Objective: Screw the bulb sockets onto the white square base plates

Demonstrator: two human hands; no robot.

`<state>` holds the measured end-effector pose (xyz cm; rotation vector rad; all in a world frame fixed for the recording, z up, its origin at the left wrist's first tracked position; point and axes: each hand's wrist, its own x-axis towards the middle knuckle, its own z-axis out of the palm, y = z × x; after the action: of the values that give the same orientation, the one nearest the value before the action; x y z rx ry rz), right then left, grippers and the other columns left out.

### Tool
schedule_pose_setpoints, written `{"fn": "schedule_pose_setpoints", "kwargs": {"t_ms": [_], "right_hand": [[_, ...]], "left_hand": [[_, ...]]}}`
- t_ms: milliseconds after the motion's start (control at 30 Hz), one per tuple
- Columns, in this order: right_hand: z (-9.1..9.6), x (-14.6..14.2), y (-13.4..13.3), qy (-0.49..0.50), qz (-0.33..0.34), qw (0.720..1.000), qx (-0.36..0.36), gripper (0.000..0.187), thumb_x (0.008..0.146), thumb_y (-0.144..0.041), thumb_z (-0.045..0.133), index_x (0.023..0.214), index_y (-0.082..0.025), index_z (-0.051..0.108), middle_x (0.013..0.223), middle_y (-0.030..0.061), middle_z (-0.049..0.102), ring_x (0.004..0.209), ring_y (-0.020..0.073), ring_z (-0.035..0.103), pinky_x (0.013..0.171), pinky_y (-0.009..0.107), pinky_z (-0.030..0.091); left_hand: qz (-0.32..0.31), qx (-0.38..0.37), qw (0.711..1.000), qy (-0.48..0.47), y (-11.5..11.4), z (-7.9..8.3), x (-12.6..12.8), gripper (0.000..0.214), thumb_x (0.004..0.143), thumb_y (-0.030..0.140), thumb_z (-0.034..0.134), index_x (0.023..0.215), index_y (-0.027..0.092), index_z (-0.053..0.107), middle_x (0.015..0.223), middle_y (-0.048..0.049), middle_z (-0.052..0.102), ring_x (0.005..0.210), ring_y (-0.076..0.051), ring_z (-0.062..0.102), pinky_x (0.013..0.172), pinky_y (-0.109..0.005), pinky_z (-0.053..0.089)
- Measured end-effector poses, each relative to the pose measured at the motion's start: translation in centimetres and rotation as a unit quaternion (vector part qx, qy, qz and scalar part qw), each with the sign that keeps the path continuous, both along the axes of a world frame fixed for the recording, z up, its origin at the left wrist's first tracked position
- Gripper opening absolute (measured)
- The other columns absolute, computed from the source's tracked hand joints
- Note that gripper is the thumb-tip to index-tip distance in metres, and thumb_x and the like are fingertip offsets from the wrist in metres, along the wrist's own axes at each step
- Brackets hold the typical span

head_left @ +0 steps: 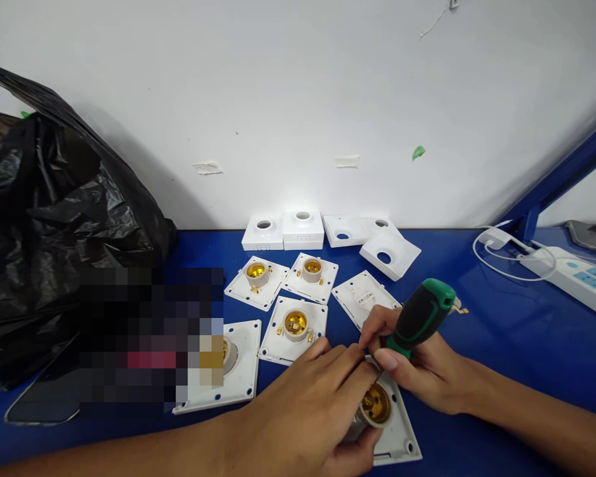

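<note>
My right hand (pixel 427 371) is closed around a screwdriver (pixel 420 318) with a green and black handle, tilted so its shaft points down and left. The shaft meets the edge of a lamp socket (pixel 377 405) with a brass-coloured inside. That socket sits on a square white base plate (pixel 400 434). My left hand (pixel 318 404) grips the socket from the left, its fingers near the screwdriver shaft. The exact spot under the tip is hidden by my fingers. Behind my hands lie more white plates with sockets, including one plate (pixel 295 328) with brass terminals.
White covers with round holes, such as this cover (pixel 302 232), stand along the wall. A bare base plate (pixel 362 298) lies nearer. On the left are a black plastic bag (pixel 64 232) and a phone (pixel 44 401). A white power strip (pixel 583 281) with cable lies right.
</note>
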<state>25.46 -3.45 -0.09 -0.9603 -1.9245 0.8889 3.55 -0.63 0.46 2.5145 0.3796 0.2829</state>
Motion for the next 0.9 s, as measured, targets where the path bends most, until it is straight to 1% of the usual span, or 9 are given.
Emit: {"fn": "schedule_pose_setpoints", "kwargs": {"t_ms": [233, 333, 433, 500, 567, 633, 733, 800, 900], "right_hand": [[-0.5, 0.2, -0.3, 0.02, 0.003, 1.0, 0.004, 0.025, 0.104, -0.044, 0.052, 0.106, -0.021, 0.06, 0.078, 0.0, 0.058, 0.065, 0.0118, 0.054, 0.057, 0.022, 0.046], [-0.8, 0.3, -0.5, 0.043, -0.004, 0.999, 0.011, 0.038, 0.105, -0.057, 0.045, 0.107, -0.023, 0.061, 0.079, -0.0001, 0.056, 0.066, 0.0122, 0.053, 0.058, 0.023, 0.046], [-1.1, 0.2, -0.6, 0.074, -0.024, 0.997, 0.022, 0.049, 0.103, -0.067, 0.038, 0.107, -0.025, 0.061, 0.076, -0.0019, 0.053, 0.063, 0.0114, 0.049, 0.054, 0.023, 0.042], [-1.3, 0.2, -0.6, 0.09, -0.044, 0.995, 0.028, 0.046, 0.105, -0.064, 0.037, 0.107, -0.025, 0.061, 0.076, -0.0025, 0.052, 0.062, 0.0109, 0.048, 0.053, 0.022, 0.04], [-1.3, 0.1, -0.6, 0.097, -0.059, 0.993, 0.034, 0.041, 0.106, -0.059, 0.038, 0.107, -0.025, 0.061, 0.077, -0.0021, 0.052, 0.063, 0.011, 0.048, 0.053, 0.023, 0.04], [-1.4, 0.1, -0.5, 0.096, -0.065, 0.992, 0.043, 0.037, 0.107, -0.056, 0.04, 0.108, -0.025, 0.062, 0.079, -0.0011, 0.054, 0.064, 0.0114, 0.05, 0.054, 0.024, 0.041], [-1.2, -0.1, -0.6, 0.089, -0.063, 0.992, 0.058, 0.027, 0.106, -0.048, 0.047, 0.113, -0.027, 0.062, 0.08, -0.0009, 0.054, 0.061, 0.0114, 0.05, 0.054, 0.025, 0.043], [-1.1, -0.4, -0.7, 0.091, -0.065, 0.992, 0.066, 0.021, 0.106, -0.04, 0.052, 0.122, -0.029, 0.058, 0.074, -0.0034, 0.051, 0.055, 0.0105, 0.046, 0.05, 0.025, 0.04], [-0.9, -0.9, -0.9, 0.122, -0.089, 0.985, 0.078, 0.028, 0.105, -0.033, 0.056, 0.131, -0.033, 0.045, 0.066, -0.0074, 0.045, 0.049, 0.0103, 0.041, 0.045, 0.024, 0.035]], "left_hand": [[0.005, 0.007, 1.0, 0.004, -0.2, 0.2, 0.0, 0.037, 0.102, 0.029, 0.061, 0.136, 0.018, 0.051, 0.133, -0.0122, 0.066, 0.13, -0.03, 0.06, 0.117, -0.046, 0.04], [0.004, 0.019, 1.0, 0.002, -0.2, 0.1, 0.0, 0.041, 0.101, 0.028, 0.063, 0.138, 0.017, 0.05, 0.13, -0.0118, 0.067, 0.125, -0.03, 0.063, 0.115, -0.046, 0.042], [0.003, 0.032, 0.999, 0.002, -0.3, -0.2, -0.1, 0.036, 0.099, 0.029, 0.067, 0.13, 0.018, 0.055, 0.122, -0.0101, 0.068, 0.115, -0.029, 0.067, 0.113, -0.048, 0.044], [-0.003, 0.034, 0.999, 0.001, -0.3, -0.5, -0.2, 0.033, 0.096, 0.029, 0.07, 0.125, 0.019, 0.057, 0.117, -0.0084, 0.069, 0.11, -0.029, 0.068, 0.111, -0.048, 0.046], [-0.003, 0.036, 0.999, -0.001, -0.3, -0.6, -0.2, 0.033, 0.095, 0.029, 0.071, 0.123, 0.019, 0.058, 0.116, -0.0076, 0.068, 0.109, -0.029, 0.068, 0.11, -0.048, 0.046], [0.01, 0.034, 0.999, 0.004, -0.3, -0.5, -0.2, 0.034, 0.095, 0.027, 0.071, 0.125, 0.019, 0.058, 0.118, -0.0075, 0.068, 0.11, -0.028, 0.068, 0.112, -0.048, 0.045], [0.002, 0.037, 0.999, 0.004, -0.2, -0.2, -0.2, 0.036, 0.097, 0.027, 0.069, 0.129, 0.017, 0.056, 0.121, -0.0079, 0.068, 0.112, -0.028, 0.068, 0.111, -0.046, 0.045], [0.0, 0.038, 0.999, 0.002, -0.2, 0.0, -0.1, 0.035, 0.098, 0.028, 0.068, 0.129, 0.017, 0.055, 0.122, -0.0085, 0.068, 0.113, -0.028, 0.067, 0.111, -0.046, 0.045], [0.006, 0.043, 0.999, -0.003, -0.2, 0.1, 0.0, 0.035, 0.099, 0.029, 0.066, 0.129, 0.016, 0.056, 0.123, -0.01, 0.068, 0.114, -0.029, 0.067, 0.112, -0.046, 0.044]]}}
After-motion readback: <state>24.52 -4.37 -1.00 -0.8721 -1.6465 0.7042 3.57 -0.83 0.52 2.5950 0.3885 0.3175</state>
